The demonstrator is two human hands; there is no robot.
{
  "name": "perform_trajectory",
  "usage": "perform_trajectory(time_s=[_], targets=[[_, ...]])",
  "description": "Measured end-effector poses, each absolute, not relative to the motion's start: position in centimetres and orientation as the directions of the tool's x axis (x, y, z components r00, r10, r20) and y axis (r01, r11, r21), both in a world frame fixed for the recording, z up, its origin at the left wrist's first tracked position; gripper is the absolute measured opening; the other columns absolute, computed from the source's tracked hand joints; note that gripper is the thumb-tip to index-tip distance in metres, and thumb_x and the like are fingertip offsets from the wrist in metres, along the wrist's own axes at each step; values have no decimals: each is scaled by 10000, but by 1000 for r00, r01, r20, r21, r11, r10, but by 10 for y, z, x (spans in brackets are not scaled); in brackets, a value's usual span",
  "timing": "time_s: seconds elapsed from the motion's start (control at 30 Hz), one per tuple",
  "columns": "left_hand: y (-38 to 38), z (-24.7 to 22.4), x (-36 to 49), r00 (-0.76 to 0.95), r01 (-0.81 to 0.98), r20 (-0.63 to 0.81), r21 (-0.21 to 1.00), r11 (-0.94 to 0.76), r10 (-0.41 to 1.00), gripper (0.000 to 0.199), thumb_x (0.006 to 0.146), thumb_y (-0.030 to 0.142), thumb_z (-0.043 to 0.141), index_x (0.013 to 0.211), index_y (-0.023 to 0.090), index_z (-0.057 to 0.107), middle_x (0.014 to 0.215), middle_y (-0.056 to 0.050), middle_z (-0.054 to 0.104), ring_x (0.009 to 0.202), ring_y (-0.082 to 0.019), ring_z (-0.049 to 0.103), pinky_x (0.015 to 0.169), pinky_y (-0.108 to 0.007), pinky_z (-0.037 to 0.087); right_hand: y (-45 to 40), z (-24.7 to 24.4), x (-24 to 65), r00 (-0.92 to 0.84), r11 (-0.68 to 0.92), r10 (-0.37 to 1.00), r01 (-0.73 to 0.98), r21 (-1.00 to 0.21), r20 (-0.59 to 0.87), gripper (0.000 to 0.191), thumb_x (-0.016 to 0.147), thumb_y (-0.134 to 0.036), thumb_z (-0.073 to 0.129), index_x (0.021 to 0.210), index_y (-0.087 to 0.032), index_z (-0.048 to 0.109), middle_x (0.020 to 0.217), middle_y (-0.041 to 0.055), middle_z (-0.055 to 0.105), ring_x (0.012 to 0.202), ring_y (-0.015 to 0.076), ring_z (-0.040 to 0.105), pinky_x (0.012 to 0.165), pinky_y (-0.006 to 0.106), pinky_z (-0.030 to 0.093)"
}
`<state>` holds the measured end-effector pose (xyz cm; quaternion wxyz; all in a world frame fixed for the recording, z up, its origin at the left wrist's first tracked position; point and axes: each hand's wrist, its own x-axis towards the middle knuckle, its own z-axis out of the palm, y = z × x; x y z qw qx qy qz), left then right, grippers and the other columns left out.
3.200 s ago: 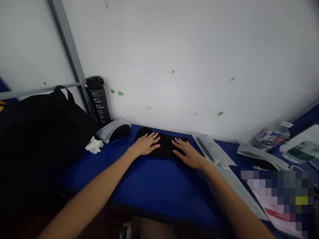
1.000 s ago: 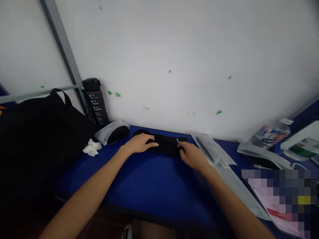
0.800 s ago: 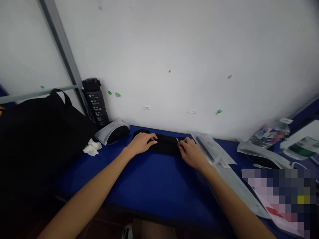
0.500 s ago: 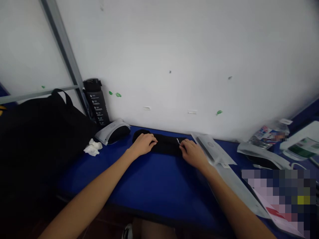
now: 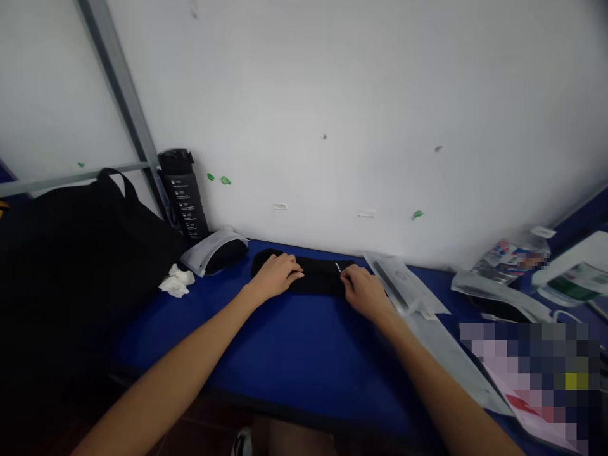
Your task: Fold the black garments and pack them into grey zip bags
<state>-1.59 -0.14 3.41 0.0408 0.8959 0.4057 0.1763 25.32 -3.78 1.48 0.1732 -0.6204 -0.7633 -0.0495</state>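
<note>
A folded piece of black cloth (image 5: 316,276) lies lengthwise on the blue table, with a small white mark near its right end. My left hand (image 5: 277,273) rests over its left part, fingers bent together and gripping the fabric. At the right end, my right hand (image 5: 363,288) pinches the cloth's edge beside the white mark. The cloth's left end bulges out behind my left hand. Just right of my right hand lies a frosted plastic pouch (image 5: 408,285).
A black bag (image 5: 85,266) fills the left side, near a crumpled tissue (image 5: 177,281), a black water bottle (image 5: 185,196) and a pouch with something black inside (image 5: 216,251). More pouches (image 5: 503,297) and a clear plastic bottle (image 5: 513,253) lie right. A white wall (image 5: 308,171) stands behind.
My left hand has shifted very slightly right along the cloth, its fingers a little more spread over it. My right hand has barely moved and stays at the right end.
</note>
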Motion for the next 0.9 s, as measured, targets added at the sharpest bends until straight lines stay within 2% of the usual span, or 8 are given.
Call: perform_trajectory(time_s=[0.07,0.17,0.43,0.57,0.63,0.7,0.8,0.9], targets=[[-1,36,-16,606,704,288,240,-668,742,300,1053,421,598,1174,218,783,1095,-69,717,1052,-255,663,949,-396,463,-38,15,254,-205,247,931,963,-110,301,150,1002,-153,479,963,-211,611,1076,100,699,999,258,626,810,347,406],[0,37,-15,600,698,301,256,-669,741,243,1015,412,671,1102,224,797,1094,-56,741,1040,-254,680,954,-409,469,-39,17,254,-217,258,931,960,-110,293,162,1017,-150,462,974,-208,607,1065,105,696,980,258,625,813,350,400],[-1,33,-10,559,721,347,245,-648,753,192,1027,325,625,966,217,772,1029,-55,765,985,-267,687,922,-425,507,-34,13,253,-115,177,928,973,-146,355,209,1067,-187,379,1066,-202,587,951,107,706,913,269,640,767,362,374],[-4,33,-8,508,738,360,287,-611,783,194,1041,321,586,1013,224,752,1032,-51,765,987,-268,680,928,-436,513,-32,11,255,-120,201,907,966,-163,404,215,1054,-188,380,1038,-208,593,962,106,698,928,272,629,792,371,395],[-5,32,-6,498,743,360,292,-602,789,190,1032,302,595,1114,224,748,1063,-57,758,1004,-268,672,939,-436,516,-32,10,256,-136,217,900,964,-154,415,162,1013,-183,456,1008,-209,615,1048,116,693,995,284,618,835,382,419],[-7,30,-4,498,750,363,274,-601,787,270,1031,276,587,1259,222,721,1121,-72,738,1028,-269,662,949,-432,518,-33,9,256,-143,218,899,966,-141,413,148,972,-172,517,1039,-204,646,1141,126,684,1063,300,608,873,397,438],[-11,28,-1,522,751,366,232,-619,771,363,1050,233,518,1376,224,677,1204,-94,686,1060,-265,650,954,-426,513,-33,7,255,-183,258,906,954,-153,382,334,958,-96,487,1227,-195,658,1290,125,681,1134,288,621,930,404,453],[-15,27,2,566,735,350,196,-649,746,388,1056,165,437,1325,223,710,1194,-95,662,1091,-256,643,958,-420,489,-34,8,253,-238,308,914,934,-179,327,493,931,-19,447,1345,-193,652,1355,107,688,1158,251,647,981,382,456]])
